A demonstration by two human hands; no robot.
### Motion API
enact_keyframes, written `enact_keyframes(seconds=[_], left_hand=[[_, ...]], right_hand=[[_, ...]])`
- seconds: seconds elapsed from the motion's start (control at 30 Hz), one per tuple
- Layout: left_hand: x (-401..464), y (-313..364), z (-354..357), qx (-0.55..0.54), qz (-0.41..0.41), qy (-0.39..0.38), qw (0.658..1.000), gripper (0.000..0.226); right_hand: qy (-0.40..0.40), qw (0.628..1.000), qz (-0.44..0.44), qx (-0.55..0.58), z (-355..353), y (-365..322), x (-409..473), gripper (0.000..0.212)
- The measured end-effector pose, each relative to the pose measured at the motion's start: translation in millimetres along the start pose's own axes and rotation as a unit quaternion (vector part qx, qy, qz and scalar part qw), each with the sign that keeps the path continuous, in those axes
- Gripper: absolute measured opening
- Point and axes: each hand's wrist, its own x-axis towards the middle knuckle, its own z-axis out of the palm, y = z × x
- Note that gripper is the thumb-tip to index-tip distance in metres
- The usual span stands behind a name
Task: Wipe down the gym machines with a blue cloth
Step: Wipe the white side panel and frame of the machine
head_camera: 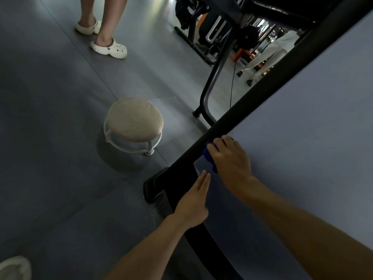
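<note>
A treadmill fills the right side, with a grey-blue belt (pixel 302 148) and a black side rail (pixel 252 102) running diagonally. My right hand (pixel 230 158) lies over a blue cloth (pixel 209 156) and presses it on the belt right beside the rail, near the rear end; most of the cloth is hidden under the hand. My left hand (pixel 193 203) rests with straight fingers on the black rail just below, its fingertips reaching the belt's edge.
A low round stool (pixel 133 124) with a beige cushion stands on the grey floor to the left. A person's legs in white clogs (pixel 109 48) stand at the back. More black gym machines (pixel 201 27) crowd the top. The treadmill's upright post (pixel 214 77) rises nearby.
</note>
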Motion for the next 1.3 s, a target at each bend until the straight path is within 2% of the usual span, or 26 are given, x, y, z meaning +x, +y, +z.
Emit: enact_keyframes(seconds=[0.1, 0.2, 0.33, 0.5, 0.63, 0.77, 0.9, 0.97, 1.03, 1.17, 1.3], left_hand=[[2.7, 12.0, -4.2, -0.018, 0.005, 0.019, 1.000, 0.094], [4.4, 19.6, -0.2, -0.013, 0.024, 0.025, 0.999, 0.092], [0.8, 21.6, 8.1, 0.041, 0.029, -0.009, 0.999, 0.098], [2.4, 23.2, 10.2, 0.120, 0.025, -0.056, 0.991, 0.108], [1.5, 30.9, 9.8, 0.137, 0.012, -0.070, 0.988, 0.110], [2.3, 36.7, 17.6, 0.155, 0.000, -0.051, 0.987, 0.108], [1.2, 28.0, 24.3, 0.172, 0.019, -0.009, 0.985, 0.104], [-0.2, 26.0, 24.1, 0.178, 0.038, 0.000, 0.983, 0.101], [-1.3, 27.0, 22.1, 0.174, 0.047, 0.002, 0.984, 0.099], [-1.4, 26.3, 19.2, 0.173, 0.052, 0.006, 0.984, 0.098], [5.0, 33.5, 18.0, 0.162, 0.055, 0.044, 0.984, 0.100]], right_hand=[[0.000, 1.000, 0.007, -0.005, -8.2, 7.7, -12.2, 0.059], [0.061, 0.997, -0.023, -0.028, -8.7, 25.2, -72.9, 0.045], [0.103, 0.993, -0.041, -0.050, -3.8, 45.4, -130.4, 0.054], [0.099, 0.994, -0.020, -0.053, -5.8, 37.6, -60.0, 0.047], [0.049, 0.998, 0.028, -0.019, -24.5, 26.7, 11.1, 0.053], [0.065, 0.997, 0.004, -0.041, -28.3, 40.8, -22.2, 0.053], [0.139, 0.986, -0.039, -0.079, -12.0, 59.7, -107.9, 0.040], [0.152, 0.983, -0.057, -0.082, -5.6, 63.9, -130.7, 0.042], [0.152, 0.983, -0.063, -0.086, -4.7, 66.6, -120.0, 0.046], [0.142, 0.985, -0.025, -0.091, -11.4, 60.0, -39.0, 0.053], [0.109, 0.992, 0.006, -0.068, -27.0, 54.8, -6.7, 0.057]])
